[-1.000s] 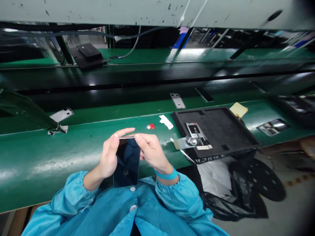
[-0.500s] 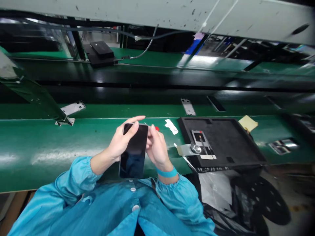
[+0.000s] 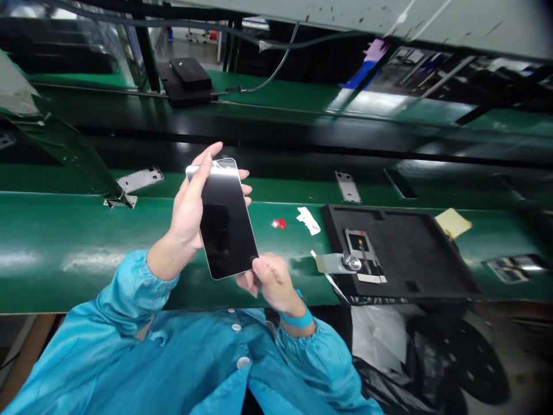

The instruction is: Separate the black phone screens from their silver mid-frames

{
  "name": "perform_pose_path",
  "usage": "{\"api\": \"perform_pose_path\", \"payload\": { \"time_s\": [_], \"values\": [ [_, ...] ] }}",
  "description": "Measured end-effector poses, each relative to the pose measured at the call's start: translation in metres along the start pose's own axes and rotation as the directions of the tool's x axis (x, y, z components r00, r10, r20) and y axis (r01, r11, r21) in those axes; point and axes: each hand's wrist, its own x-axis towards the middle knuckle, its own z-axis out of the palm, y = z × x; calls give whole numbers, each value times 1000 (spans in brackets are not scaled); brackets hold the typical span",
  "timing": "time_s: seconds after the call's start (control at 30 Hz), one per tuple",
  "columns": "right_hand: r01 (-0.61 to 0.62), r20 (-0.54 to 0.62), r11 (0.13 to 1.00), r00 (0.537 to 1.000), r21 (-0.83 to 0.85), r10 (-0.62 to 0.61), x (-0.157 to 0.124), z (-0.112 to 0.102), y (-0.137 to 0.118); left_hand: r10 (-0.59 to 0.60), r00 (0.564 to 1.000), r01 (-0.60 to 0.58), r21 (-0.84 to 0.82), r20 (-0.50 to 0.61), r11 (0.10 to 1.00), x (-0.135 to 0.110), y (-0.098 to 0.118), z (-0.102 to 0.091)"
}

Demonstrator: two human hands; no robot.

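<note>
From the head view, you have lifted the phone [image 3: 224, 222] up off your lap and tilted its top toward 11 o'clock, so its dark glass now faces you for a look-over. Your left hand [image 3: 188, 210] wraps its upper half, while your right hand [image 3: 270, 282], which had been at the top edge, now pinches the lower corner. The screen is black, glossy, silver-rimmed, above the green bench [image 3: 64, 242].

Black tray [image 3: 415, 253] on green bench [image 3: 64, 242] — red dot [image 3: 280, 223] nearby.
</note>
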Motion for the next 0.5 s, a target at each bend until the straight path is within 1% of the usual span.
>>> {"api": "perform_pose_path", "payload": {
  "time_s": [0.07, 0.13, 0.2, 0.27, 0.3, 0.4, 0.5],
  "values": [
    [56, -62, 998, 996, -33, -58, -2, 2, 5, 115, 993, -114, -12, 11, 993, -9, -2, 1],
    [109, -99, 990, 988, -86, -118, -5, 5, 8, 234, 971, -233, -26, 49, 972, -22, -3, 3],
    [148, -42, 981, 987, -128, -155, -8, 8, 10, 311, 945, -310, -32, 104, 950, -35, -3, 5],
    [188, 45, 972, 982, -144, -183, -10, 10, 13, 351, 925, -351, -25, 147, 936, -45, -3, 5],
    [208, 65, 967, 978, -150, -200, -11, 10, 16, 363, 918, -365, -23, 158, 931, -48, -2, 5],
    [241, 48, 954, 971, -180, -236, -12, 10, 28, 366, 908, -364, -48, 205, 930, -53, -1, 4],
    [208, 31, 963, 978, -172, -206, -14, 11, 38, 391, 883, -386, -74, 258, 920, -55, -2, 4]
  ]
}}
